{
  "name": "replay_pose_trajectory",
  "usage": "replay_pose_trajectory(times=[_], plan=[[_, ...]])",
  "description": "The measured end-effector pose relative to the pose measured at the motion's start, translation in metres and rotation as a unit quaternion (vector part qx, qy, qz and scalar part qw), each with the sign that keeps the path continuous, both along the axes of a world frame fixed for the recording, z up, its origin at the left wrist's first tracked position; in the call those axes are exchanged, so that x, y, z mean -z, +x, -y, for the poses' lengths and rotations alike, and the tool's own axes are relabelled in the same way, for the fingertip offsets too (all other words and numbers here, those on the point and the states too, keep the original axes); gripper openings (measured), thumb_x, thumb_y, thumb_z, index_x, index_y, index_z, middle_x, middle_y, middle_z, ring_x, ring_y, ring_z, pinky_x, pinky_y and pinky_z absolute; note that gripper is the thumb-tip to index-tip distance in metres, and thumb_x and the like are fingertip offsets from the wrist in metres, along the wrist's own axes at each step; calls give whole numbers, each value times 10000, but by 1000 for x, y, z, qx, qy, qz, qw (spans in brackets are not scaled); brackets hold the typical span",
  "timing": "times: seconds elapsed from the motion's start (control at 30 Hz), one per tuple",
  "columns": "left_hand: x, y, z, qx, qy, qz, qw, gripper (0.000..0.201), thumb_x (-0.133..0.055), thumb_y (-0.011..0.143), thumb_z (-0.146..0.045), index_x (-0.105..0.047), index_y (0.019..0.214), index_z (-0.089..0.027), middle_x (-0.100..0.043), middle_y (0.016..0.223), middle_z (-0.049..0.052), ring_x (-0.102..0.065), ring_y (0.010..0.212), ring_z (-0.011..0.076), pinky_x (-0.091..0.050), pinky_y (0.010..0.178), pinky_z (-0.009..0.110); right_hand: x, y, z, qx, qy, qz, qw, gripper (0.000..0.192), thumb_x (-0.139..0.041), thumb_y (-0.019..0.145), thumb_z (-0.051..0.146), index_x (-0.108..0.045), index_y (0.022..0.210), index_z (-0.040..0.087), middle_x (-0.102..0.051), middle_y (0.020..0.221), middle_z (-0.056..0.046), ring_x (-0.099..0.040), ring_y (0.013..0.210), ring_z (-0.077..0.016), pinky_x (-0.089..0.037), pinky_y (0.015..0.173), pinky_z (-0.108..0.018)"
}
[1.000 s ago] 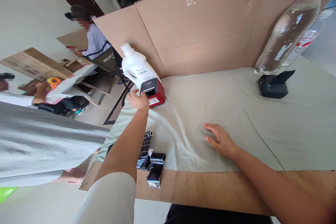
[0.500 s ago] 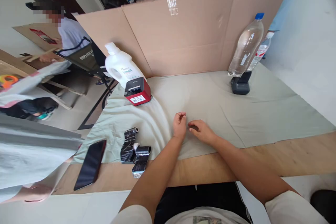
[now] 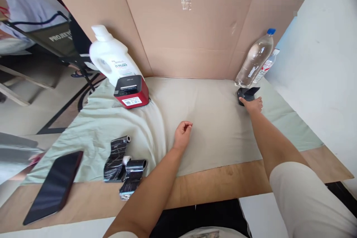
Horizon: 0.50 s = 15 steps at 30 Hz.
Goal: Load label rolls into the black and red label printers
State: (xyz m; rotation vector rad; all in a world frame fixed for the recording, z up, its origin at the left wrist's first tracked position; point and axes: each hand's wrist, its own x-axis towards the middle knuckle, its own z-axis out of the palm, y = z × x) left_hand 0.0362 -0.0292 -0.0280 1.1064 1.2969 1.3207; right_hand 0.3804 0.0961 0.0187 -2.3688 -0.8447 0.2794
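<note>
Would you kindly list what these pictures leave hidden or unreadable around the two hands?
Head view only:
- Small black device: near side covered by the right hand; grip unclear.
- Left hand: curled fingers hide whether it holds anything.
- Red printer label: too small to read.
- Second bottle: mostly behind the clear bottle.

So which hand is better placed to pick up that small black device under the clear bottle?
Right. The right hand is stretched out and already touching the small black device beside the clear bottle. The left hand rests loosely curled on the pale green cloth mid-table, well short of it.
</note>
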Motion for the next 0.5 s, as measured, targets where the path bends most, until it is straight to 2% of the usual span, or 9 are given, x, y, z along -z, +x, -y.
replay_pose_trajectory(times=[0.13,0.27,0.33,0.4,0.5], plan=[[-1,1,-1,7,-1,-3,1000,49,-607,776,-199,-646,805,-206,-614,793,10,-545,741,149,-458,757,286,5,-2,-3,-59,-8,45,997,1176,-811,627,441,-174,1513,0,-323,1524,-307,-319,1435,-369,-255,1189,-431],[0,1,-3,8,1,1,1000,48,-611,762,-193,-648,788,-209,-620,785,8,-547,737,146,-466,760,285,4,-17,3,-38,-13,79,996,1111,-778,619,375,-226,1492,-34,-365,1473,-322,-363,1386,-400,-257,1174,-449],[1,1,-4,6,4,1,1000,51,-614,757,-188,-646,791,-208,-625,785,7,-546,729,143,-470,770,289,2,-31,13,-50,-7,68,996,1082,-752,630,372,-238,1491,-36,-389,1456,-315,-369,1382,-402,-254,1176,-459],[2,1,-4,4,8,-6,1000,69,-613,754,-178,-645,808,-208,-630,801,9,-540,718,139,-471,781,297,2,-49,32,-106,6,45,993,1058,-723,648,393,-246,1494,-27,-411,1444,-297,-381,1382,-393,-271,1175,-457],[3,1,-3,0,21,-30,999,111,-609,755,-158,-644,850,-204,-632,863,24,-537,724,139,-473,786,306,7,-83,73,-227,36,10,973,1029,-699,659,463,-282,1493,25,-429,1440,-259,-416,1367,-376,-320,1162,-469]])
